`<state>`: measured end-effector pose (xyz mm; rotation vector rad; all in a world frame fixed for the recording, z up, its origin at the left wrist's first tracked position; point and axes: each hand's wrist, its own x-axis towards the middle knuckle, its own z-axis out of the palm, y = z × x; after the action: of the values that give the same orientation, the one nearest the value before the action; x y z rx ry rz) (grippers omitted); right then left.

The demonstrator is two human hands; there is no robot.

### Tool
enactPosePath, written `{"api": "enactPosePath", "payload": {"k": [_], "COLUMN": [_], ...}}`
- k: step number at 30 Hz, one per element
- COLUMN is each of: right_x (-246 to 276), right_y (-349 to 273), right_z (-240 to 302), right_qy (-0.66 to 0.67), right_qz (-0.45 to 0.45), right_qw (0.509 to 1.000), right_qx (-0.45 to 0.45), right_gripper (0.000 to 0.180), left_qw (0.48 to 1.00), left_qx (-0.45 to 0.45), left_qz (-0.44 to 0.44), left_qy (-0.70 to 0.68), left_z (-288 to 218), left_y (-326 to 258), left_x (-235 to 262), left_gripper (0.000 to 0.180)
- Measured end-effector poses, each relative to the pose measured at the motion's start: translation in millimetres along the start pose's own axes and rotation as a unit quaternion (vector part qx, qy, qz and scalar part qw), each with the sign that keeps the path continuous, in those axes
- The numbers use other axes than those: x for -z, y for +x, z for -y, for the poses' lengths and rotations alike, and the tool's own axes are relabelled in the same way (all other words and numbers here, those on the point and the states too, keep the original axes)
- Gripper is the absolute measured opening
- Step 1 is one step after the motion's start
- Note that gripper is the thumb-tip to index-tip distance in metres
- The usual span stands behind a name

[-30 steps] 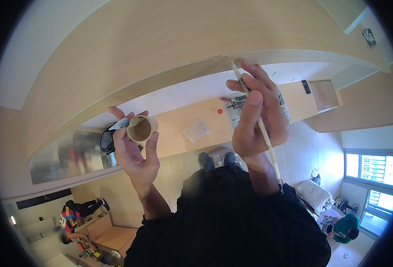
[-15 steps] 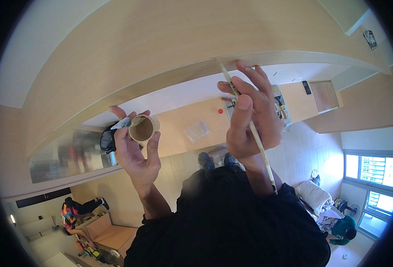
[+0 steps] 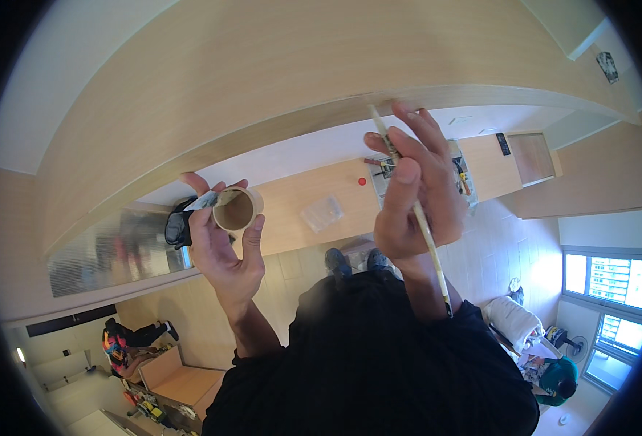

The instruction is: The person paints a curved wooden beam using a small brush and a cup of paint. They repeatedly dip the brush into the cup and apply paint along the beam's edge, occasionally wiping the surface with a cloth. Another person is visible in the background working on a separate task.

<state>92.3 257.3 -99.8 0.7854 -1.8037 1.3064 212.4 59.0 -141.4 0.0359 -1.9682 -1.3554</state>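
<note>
Shifted rightward, the brush (image 3: 428, 238) slants through the right grip (image 3: 436, 196).

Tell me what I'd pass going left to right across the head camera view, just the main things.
Ribbed glass panel → beige cup → clear plastic packaging → red disc → thin paintbrush → what looks like a black remote control → window.
</note>
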Motion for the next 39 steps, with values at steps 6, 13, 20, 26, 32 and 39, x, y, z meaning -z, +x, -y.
{"api": "enactPosePath", "payload": {"k": [6, 13, 20, 26, 32, 39], "right_x": [-4.3, -4.1, -1.8, -1.0, -2.4, -6.4], "right_y": [-0.7, -5.8, -5.2, -6.5, -9.2, -11.1], "right_z": [-3.5, -5.4, -6.2, -14.7, -22.5, -21.0], "right_qy": [0.015, 0.089, 0.052, 0.121, 0.103, 0.062], "right_qz": [-0.035, -0.083, -0.052, -0.115, -0.141, -0.109], "right_qw": [0.999, 0.99, 0.996, 0.984, 0.984, 0.992], "right_qx": [-0.002, -0.075, -0.054, -0.058, -0.028, -0.021], "right_gripper": [0.019, 0.016, 0.019, 0.024, 0.025, 0.021], "left_qw": [1.0, 1.0, 1.0, 1.0, 1.0, 1.0], "left_qx": [-0.006, -0.013, -0.007, -0.016, -0.013, -0.008], "left_qz": [-0.005, 0.002, 0.003, 0.019, -0.001, 0.003], "left_qy": [-0.005, 0.009, 0.0, 0.006, 0.002, 0.016], "left_z": [0.4, 3.1, 2.4, 1.8, 2.8, -0.5], "left_y": [-0.2, -0.2, -0.6, 0.6, 1.1, 1.3], "left_x": [0.1, 1.6, 2.7, 3.6, 2.0, 2.2], "left_gripper": [0.061, 0.061, 0.059, 0.062, 0.061, 0.06]}}
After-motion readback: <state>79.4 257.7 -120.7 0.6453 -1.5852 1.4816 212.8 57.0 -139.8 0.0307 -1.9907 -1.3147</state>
